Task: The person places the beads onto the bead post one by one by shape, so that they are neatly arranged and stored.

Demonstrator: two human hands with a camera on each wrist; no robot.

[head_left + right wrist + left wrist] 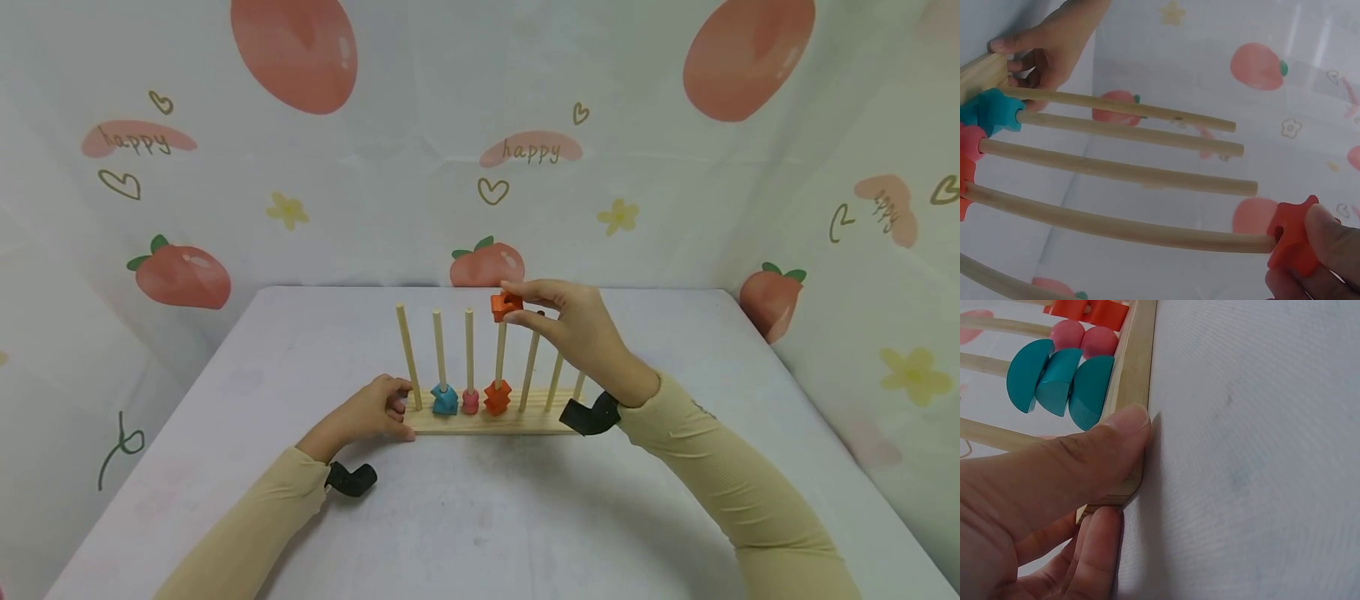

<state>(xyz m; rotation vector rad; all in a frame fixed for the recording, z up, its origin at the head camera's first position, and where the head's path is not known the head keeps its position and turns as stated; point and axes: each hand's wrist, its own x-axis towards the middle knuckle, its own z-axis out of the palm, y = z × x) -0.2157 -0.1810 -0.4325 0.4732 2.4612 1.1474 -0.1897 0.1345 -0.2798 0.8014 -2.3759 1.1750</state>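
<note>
My left hand [372, 408] grips the left end of a wooden peg board [480, 427], thumb on the front edge and fingers around the end. My right hand [583, 332] pinches an orange star-shaped bead [1294, 240] at the top of the fourth peg [1116, 228]. The peg's tip meets the hole in that bead; how far it goes in is hidden. Lower on the same peg sit orange beads [497, 398]. Round pink beads [1099, 342] are at the bottom of the third peg. Teal half-round beads [1091, 394] sit on the second.
The leftmost peg [408, 354] carries no bead. Several more upright pegs [529, 371] rise on the right, partly behind my right hand. A white-covered table [480, 517] lies under the board, with a strawberry-printed curtain [405, 167] behind it.
</note>
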